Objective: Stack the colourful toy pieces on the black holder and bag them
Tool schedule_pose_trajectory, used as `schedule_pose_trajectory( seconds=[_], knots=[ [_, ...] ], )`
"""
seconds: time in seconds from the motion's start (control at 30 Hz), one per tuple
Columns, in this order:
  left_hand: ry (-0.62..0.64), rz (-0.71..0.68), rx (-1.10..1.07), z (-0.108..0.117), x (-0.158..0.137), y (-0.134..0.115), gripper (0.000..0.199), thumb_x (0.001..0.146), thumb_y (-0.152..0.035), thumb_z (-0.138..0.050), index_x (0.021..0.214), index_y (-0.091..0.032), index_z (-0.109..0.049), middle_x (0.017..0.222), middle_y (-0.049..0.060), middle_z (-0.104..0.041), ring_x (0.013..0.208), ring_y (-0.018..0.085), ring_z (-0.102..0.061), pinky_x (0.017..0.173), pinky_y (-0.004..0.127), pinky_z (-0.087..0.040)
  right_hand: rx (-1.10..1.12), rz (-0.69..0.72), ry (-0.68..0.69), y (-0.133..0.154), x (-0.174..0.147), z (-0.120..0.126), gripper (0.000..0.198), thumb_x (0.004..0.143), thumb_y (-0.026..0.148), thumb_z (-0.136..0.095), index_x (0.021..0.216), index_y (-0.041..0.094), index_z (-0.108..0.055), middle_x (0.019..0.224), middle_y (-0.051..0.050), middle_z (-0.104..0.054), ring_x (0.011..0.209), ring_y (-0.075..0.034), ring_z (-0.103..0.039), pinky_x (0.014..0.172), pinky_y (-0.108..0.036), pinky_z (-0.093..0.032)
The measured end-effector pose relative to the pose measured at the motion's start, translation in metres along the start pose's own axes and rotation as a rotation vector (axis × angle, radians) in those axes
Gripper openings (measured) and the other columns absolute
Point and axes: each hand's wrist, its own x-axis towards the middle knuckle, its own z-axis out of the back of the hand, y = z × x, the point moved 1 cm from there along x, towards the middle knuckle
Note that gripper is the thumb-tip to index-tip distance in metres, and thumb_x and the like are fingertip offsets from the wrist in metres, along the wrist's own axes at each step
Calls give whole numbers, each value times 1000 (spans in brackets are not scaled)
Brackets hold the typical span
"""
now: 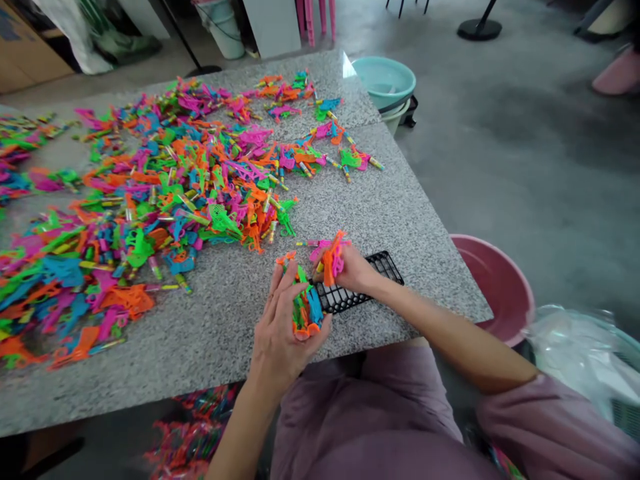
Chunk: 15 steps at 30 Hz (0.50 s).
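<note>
My left hand (pixel 283 323) curves around a row of small plastic toy guns (pixel 306 308) in green, blue and orange, standing at the left end of a black grid basket (pixel 345 297). Its fingers rest along the far side of the row and its thumb along the near side. In my right hand (pixel 353 268) are an orange toy gun (pixel 331 259) and pink ones, held above the basket. The right fingertips are partly hidden behind these toys. A pink toy gun with a yellow-tipped tube (pixel 315 245) lies just beyond the right hand.
A large heap of bright toy guns (pixel 200 173) spreads over the left and back of the speckled stone table (pixel 395 207). Past the table's right edge stand a light blue basin (pixel 383 79), a pink tub (pixel 500 287) and clear plastic bags (pixel 570 347).
</note>
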Motion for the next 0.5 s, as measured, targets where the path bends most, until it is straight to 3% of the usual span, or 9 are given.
schedule_pose_trajectory(
  seconds=[0.13, 0.23, 0.33, 0.4, 0.5],
  knots=[
    [11, 8, 2, 0, 2, -2, 51, 78, -27, -74, 122, -16, -50, 150, 16, -44, 143, 31, -34, 112, 48, -42, -271, 47, 121, 15, -7, -9, 24, 78, 15, -63, 102, 15, -68, 93, -9, -73, 91, -24, -68, 80, -30, -49],
    [-3, 2, -21, 0, 3, -3, 65, 79, -26, -73, 136, -16, -43, 151, 15, -42, 145, 31, -31, 113, 50, -40, -440, 4, 158, 34, -7, -10, 25, 85, 19, -57, 108, 15, -66, 92, -12, -73, 88, -26, -69, 76, -31, -49],
    [13, -31, -1, 4, 4, -3, 63, 82, -24, -70, 139, -22, -44, 154, 11, -38, 146, 31, -29, 113, 50, -40, -449, 24, 224, 44, 0, -3, 18, 87, 18, -56, 102, 18, -67, 88, -10, -73, 85, -23, -68, 73, -29, -48],
    [43, -50, 28, 7, 5, -3, 53, 83, -24, -69, 133, -24, -52, 155, 9, -37, 145, 31, -30, 111, 49, -42, -382, 148, 292, 42, 11, 7, 16, 82, 16, -64, 97, 21, -68, 91, -6, -72, 87, -21, -67, 74, -26, -47],
    [66, -51, 56, 12, 6, -2, 50, 84, -25, -68, 131, -23, -53, 156, 10, -35, 146, 31, -28, 111, 49, -44, -335, 273, 196, 32, 40, 23, 31, 76, 21, -75, 105, 18, -66, 108, -7, -67, 97, -20, -62, 82, -28, -47]
  ],
)
